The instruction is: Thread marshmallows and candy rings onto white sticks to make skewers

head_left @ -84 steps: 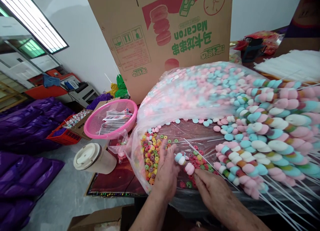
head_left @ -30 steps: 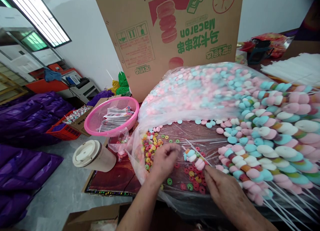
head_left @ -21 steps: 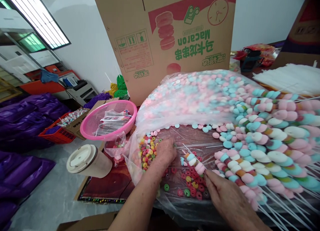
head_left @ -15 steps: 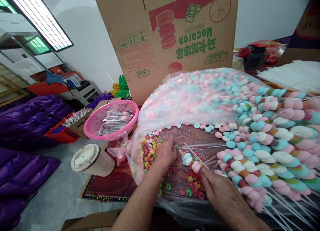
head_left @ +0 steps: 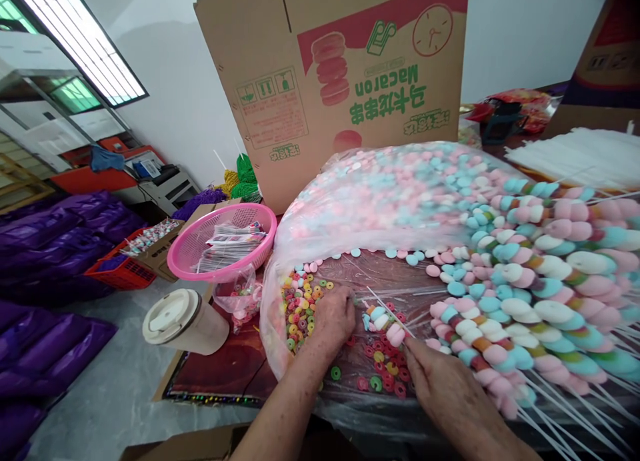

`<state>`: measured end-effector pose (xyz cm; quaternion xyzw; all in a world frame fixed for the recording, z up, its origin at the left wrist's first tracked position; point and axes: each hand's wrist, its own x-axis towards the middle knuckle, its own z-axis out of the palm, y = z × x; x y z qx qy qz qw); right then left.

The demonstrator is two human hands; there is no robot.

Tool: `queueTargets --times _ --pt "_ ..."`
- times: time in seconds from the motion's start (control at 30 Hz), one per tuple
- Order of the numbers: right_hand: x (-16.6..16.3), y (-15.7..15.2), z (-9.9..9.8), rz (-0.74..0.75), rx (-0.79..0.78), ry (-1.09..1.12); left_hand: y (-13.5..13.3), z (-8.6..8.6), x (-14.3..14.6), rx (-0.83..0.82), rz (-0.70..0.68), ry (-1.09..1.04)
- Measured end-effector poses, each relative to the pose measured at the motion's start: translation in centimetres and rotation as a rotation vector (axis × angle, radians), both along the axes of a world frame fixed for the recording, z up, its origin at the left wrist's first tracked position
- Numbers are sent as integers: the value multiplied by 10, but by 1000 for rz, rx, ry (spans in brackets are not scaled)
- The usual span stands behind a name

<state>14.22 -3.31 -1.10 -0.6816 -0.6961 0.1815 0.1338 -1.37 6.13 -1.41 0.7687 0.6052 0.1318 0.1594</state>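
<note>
My right hand (head_left: 443, 391) pinches a thin white stick (head_left: 400, 329) that carries a few pink, white and blue candy discs (head_left: 384, 318) near its tip. My left hand (head_left: 334, 320) is curled at the stick's tip, fingers pressed together on something too small to make out. Loose coloured ring candies (head_left: 299, 306) lie under and left of it on clear plastic sheeting (head_left: 400, 274). More red and green rings (head_left: 383, 371) lie between both hands.
Finished candy skewers (head_left: 530, 294) are piled at right, beside a big bag of pink and blue discs (head_left: 390, 191). A Macaron carton (head_left: 345, 81) stands behind. At left sit a pink basket (head_left: 223, 242), a lidded cup (head_left: 183, 322) and purple bags (head_left: 55, 248).
My left hand went from flat on the ring candies to curled at the stick's tip. My right hand kept hold of the stick, which barely moved.
</note>
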Motion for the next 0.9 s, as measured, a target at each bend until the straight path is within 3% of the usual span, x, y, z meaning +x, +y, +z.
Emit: queueTargets --times 0.2,0.33,0.4,0.47,0.6,0.73,0.9 --pt "-2 0 0 55 -51 0 -19 -5 0 -27 149 -683" --pt "-5 -2 1 55 -100 -55 -32 -2 5 62 113 -804" --pt "-5 -3 0 57 -50 -52 -37 -1 7 65 68 -859" --pt "-4 -4 -3 66 48 8 -40 0 10 -33 118 -1053" --pt "-5 -6 -7 108 201 179 -37 6 18 -341 349 -1599" --pt "-11 -6 -10 100 265 252 -38 17 34 -645 346 -1770" --pt "-13 -2 -15 83 360 266 -46 17 54 -713 451 -1990"
